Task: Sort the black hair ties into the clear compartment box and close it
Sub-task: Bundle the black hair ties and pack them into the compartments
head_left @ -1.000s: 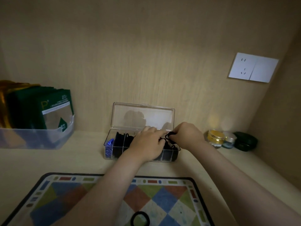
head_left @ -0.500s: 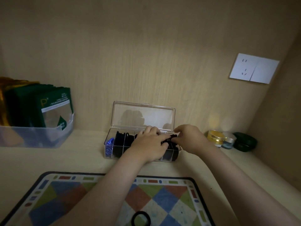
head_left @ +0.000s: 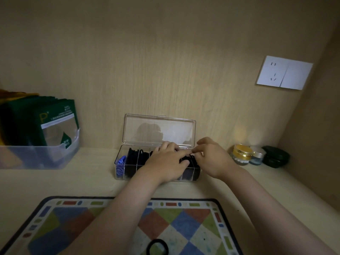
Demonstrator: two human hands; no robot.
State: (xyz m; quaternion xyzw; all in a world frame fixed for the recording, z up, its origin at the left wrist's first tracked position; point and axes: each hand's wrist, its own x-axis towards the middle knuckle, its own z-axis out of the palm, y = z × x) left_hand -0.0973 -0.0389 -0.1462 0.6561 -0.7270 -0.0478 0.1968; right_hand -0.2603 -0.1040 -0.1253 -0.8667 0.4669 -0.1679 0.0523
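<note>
Head view, shelf (head_left: 92, 181) inside a wooden recess. A clear compartment box (head_left: 127, 178) stands at the back edge of the shelf, its lid (head_left: 159, 129) raised and leaning towards the rear wall. Both hands work over the box's right end. The right hand (head_left: 213, 157) pinches a black hair tie (head_left: 190, 157) between thumb and forefinger; the left hand (head_left: 165, 162) lies over the middle compartments with fingers bent, its forefinger and thumb on the same tie.

Compared with 1 second ago, the tie no longer stands as an open loop above the box: both hands are lower and the tie is drawn down to the rim of the right-end compartment, just above the ties already packed there. This suggests the tie is being seated and will soon be let go.

The middle compartments hold more black ties, and the left-end compartment holds blue ties (head_left: 120, 162). 1 loose tie (head_left: 156, 241) lies on the patterned mat (head_left: 92, 227) at the front edge of the shelf, well apart from the box, so sorting is judged unfinished and the lid not yet due for closing.

A bin of green packets (head_left: 42, 155) sits at the left edge; 2 small jars (head_left: 241, 153) stand near the right back corner.
</note>
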